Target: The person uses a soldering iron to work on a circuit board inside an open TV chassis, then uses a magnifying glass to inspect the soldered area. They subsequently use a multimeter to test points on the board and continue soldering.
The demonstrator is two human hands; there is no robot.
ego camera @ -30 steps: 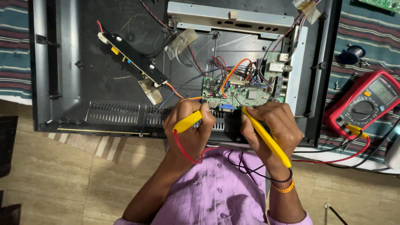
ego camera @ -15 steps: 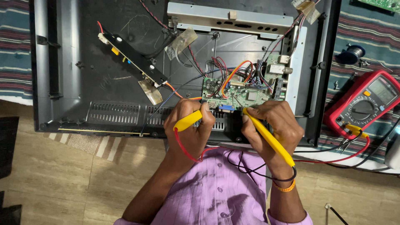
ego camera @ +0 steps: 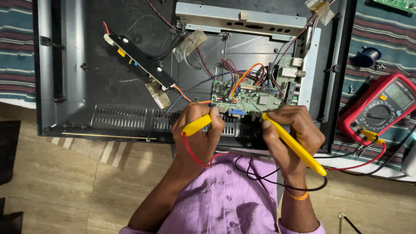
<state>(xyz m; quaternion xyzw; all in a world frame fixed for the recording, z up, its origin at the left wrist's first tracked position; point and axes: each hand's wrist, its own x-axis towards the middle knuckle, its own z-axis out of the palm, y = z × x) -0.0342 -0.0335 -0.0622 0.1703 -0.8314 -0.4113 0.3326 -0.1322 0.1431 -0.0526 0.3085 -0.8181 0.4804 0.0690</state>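
Note:
My left hand grips a yellow test probe with a red lead, its tip pointed at the near edge of a green circuit board. My right hand holds a second yellow probe with a black lead, tip down at the board's near edge. The board sits inside an opened flat-screen panel back, with orange, red and black wires looping over it. Both leads run to a red multimeter at the right.
A long narrow black board lies diagonally on the panel at the left. A metal bracket spans the top. A solder spool rests on the striped cloth at the right. Tan floor lies below.
The hands and probes stay almost still at the board's near edge; the view has shifted only slightly.

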